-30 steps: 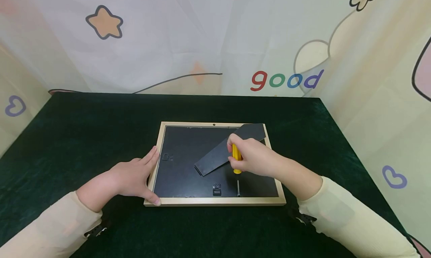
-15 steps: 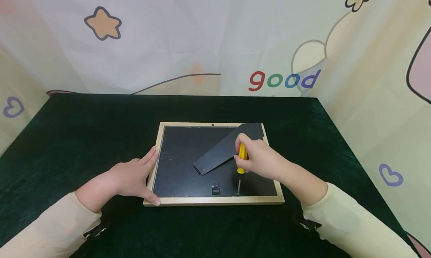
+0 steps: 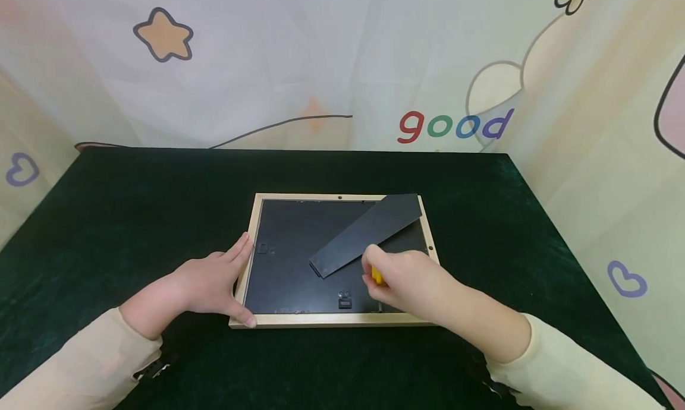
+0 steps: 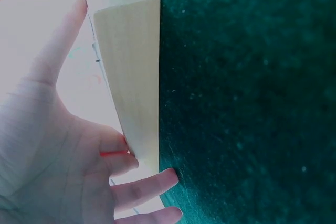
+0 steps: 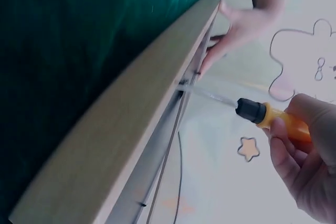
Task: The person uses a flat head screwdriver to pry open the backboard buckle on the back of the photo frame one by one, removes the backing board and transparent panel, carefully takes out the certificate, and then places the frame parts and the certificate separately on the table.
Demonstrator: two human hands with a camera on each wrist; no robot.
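Note:
A picture frame [image 3: 321, 320] with a pale wooden border lies face down, showing its black backing [image 3: 299, 229]. A black easel stand [image 3: 369, 232] slants across that backing. My left hand [image 3: 216, 282] rests on the frame's left side, fingers straight along the edge and thumb on the near left corner. With my right hand [image 3: 404, 279] I grip the yellow handle of a screwdriver [image 5: 251, 109]. Its metal shaft reaches the inner edge of the near rail, as the right wrist view shows. Most of the handle is hidden by my fingers in the head view.
Dark green cloth [image 3: 160, 208] covers the table beneath the frame. A small black hanger [image 3: 345, 302] sits on the backing near its front edge. Dark metal tabs [image 5: 140, 203] stand along the inner rail. A printed curtain [image 3: 257, 65] hangs behind the table.
My right hand first shifted slightly right, then came lower and toward the near rail, tilting the screwdriver handle toward me. The left hand and the frame stay in place.

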